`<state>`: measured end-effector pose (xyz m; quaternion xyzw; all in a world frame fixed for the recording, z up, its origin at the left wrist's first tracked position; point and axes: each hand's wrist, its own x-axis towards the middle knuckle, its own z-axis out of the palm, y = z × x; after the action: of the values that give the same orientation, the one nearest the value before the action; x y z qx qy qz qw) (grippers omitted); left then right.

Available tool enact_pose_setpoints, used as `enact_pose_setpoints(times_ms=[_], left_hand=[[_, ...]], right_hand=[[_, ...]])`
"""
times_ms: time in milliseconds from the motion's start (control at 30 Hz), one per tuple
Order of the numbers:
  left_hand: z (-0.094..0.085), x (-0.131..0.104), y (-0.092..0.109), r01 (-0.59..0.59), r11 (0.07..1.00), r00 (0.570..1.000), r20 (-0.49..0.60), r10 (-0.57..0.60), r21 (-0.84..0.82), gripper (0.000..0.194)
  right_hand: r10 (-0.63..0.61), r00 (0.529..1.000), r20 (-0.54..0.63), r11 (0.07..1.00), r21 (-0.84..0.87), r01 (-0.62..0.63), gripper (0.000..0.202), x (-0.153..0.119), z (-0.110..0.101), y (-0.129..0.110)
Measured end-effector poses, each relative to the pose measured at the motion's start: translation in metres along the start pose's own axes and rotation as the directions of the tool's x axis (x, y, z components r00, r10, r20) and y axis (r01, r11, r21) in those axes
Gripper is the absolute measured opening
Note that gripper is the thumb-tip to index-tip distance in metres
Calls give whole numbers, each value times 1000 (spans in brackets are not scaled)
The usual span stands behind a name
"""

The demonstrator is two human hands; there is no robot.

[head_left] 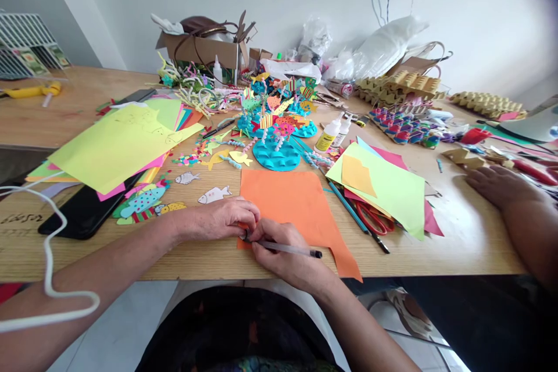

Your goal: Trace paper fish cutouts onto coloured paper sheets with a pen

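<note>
An orange sheet of paper [285,200] lies flat near the table's front edge, with a narrow strip reaching down on its right. My right hand [283,253] is closed around a pen [292,249], whose dark end points right and whose tip is hidden by the fingers. My left hand [226,218] rests at the sheet's lower left corner, fingers bent and touching the right fingertips; what it pinches is too small to make out. Just above the left hand lie a white paper fish [213,195] and a smaller grey one [187,178].
Blue egg-tray bases [276,154] with paper fish stand behind the sheet. Paper piles [117,145] and a black phone [82,209] are at left. Glue bottles [329,132], red scissors [372,221] and another person's hand [501,186] are at right.
</note>
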<state>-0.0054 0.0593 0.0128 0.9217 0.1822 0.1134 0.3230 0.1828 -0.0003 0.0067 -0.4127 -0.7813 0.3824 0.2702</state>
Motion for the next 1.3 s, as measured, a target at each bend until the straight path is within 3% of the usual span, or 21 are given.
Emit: enact_pose_setpoints(times_ms=[333, 800, 1100, 1300], left_hand=[[2, -2, 1, 35, 997, 999, -12, -35, 65, 17], [7, -6, 2, 60, 991, 998, -8, -59, 117, 26], [4, 2, 17, 43, 963, 998, 24, -51, 266, 24], [13, 8, 17, 118, 983, 991, 41, -125, 140, 27]], right_hand=[[92, 993, 72, 995, 20, -93, 13, -11, -17, 0], [91, 994, 53, 996, -3, -91, 11, -11, -20, 0], [109, 992, 68, 994, -21, -107, 13, -13, -20, -2], [78, 996, 36, 997, 5, -78, 13, -14, -19, -3]])
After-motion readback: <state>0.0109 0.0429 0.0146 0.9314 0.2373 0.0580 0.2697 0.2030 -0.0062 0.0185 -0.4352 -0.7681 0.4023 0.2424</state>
